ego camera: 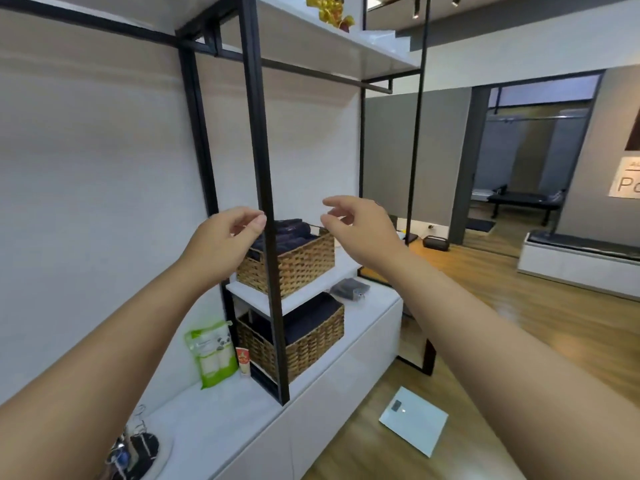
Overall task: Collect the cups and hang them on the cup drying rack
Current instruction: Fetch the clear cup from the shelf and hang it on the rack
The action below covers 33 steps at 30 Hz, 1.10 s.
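Both my arms are stretched out in front of a black-framed shelf unit. My left hand (225,242) hovers beside the front black post, fingers loosely curled and apart, holding nothing. My right hand (356,228) is raised above the upper wicker basket (298,268), fingers apart and empty. At the bottom left, on the white counter (225,420), stands a wire cup drying rack (136,445) with dark items on it, partly cut off by the frame edge. I see no separate cup clearly.
A second wicker basket (304,344) with dark towels sits under the first. A green packet (209,355) and a small tube (243,362) stand on the counter. A white bathroom scale (414,419) lies on the wooden floor. A white bench (581,265) stands at right.
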Each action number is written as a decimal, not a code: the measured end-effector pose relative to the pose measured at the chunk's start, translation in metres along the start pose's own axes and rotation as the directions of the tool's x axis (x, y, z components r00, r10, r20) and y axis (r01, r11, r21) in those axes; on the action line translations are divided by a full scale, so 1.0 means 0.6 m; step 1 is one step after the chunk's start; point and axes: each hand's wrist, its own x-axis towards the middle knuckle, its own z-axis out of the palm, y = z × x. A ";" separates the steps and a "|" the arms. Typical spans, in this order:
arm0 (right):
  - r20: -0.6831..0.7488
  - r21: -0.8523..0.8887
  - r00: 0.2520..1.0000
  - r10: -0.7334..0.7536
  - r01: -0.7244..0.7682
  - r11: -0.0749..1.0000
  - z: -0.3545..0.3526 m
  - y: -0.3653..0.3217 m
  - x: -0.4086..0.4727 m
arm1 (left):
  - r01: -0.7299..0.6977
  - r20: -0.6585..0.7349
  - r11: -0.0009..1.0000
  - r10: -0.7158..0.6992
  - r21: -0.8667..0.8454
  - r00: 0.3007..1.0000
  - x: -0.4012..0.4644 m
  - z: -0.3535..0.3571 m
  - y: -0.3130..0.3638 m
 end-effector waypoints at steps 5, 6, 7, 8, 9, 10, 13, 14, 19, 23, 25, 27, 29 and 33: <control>-0.081 -0.037 0.994 0.078 -0.081 0.996 -0.074 0.117 0.009 | -0.054 0.105 0.998 0.057 -0.030 0.993 0.064 0.138 0.032; -0.093 -0.052 0.991 0.093 -0.098 0.994 -0.087 0.146 0.011 | -0.065 0.125 0.997 0.069 -0.040 0.990 0.079 0.169 0.037; -0.106 -0.061 0.989 0.108 -0.115 0.992 -0.101 0.176 0.014 | -0.071 0.142 0.996 0.077 -0.050 0.987 0.095 0.201 0.043; -0.119 -0.065 0.985 0.125 -0.133 0.989 -0.116 0.207 0.017 | -0.073 0.157 0.995 0.082 -0.060 0.984 0.111 0.233 0.050; -0.133 -0.066 0.981 0.140 -0.150 0.987 -0.132 0.238 0.019 | -0.076 0.171 0.995 0.087 -0.069 0.981 0.127 0.264 0.056; -0.145 -0.072 0.977 0.154 -0.165 0.984 -0.149 0.268 0.022 | -0.078 0.184 0.994 0.091 -0.078 0.979 0.144 0.295 0.063; -0.166 -0.099 0.967 0.194 -0.212 0.972 -0.205 0.352 0.035 | -0.082 0.209 0.991 0.103 -0.105 0.972 0.199 0.387 0.085; -0.168 -0.107 0.964 0.206 -0.226 0.968 -0.224 0.379 0.041 | -0.082 0.213 0.991 0.103 -0.107 0.972 0.218 0.417 0.091; -0.176 -0.142 0.954 0.241 -0.267 0.953 -0.306 0.503 0.081 | -0.065 0.223 0.987 0.097 -0.149 0.970 0.299 0.561 0.119; -0.196 -0.153 0.948 0.252 -0.284 0.947 -0.348 0.594 0.131 | -0.064 0.242 0.987 0.100 -0.150 0.965 0.369 0.664 0.128; -0.198 -0.154 0.943 0.266 -0.298 0.942 -0.357 0.639 0.161 | -0.065 0.250 0.986 0.103 -0.155 0.963 0.409 0.710 0.126; -0.202 -0.148 0.941 0.273 -0.305 0.941 -0.360 0.683 0.192 | -0.061 0.256 0.982 0.106 -0.176 0.961 0.448 0.753 0.119; -0.204 -0.136 0.938 0.281 -0.311 0.940 -0.361 0.724 0.226 | -0.065 0.266 0.980 0.114 -0.187 0.957 0.487 0.796 0.111; -0.219 -0.116 0.930 0.297 -0.327 0.938 -0.363 0.800 0.296 | -0.075 0.286 0.977 0.131 -0.199 0.949 0.579 0.880 0.087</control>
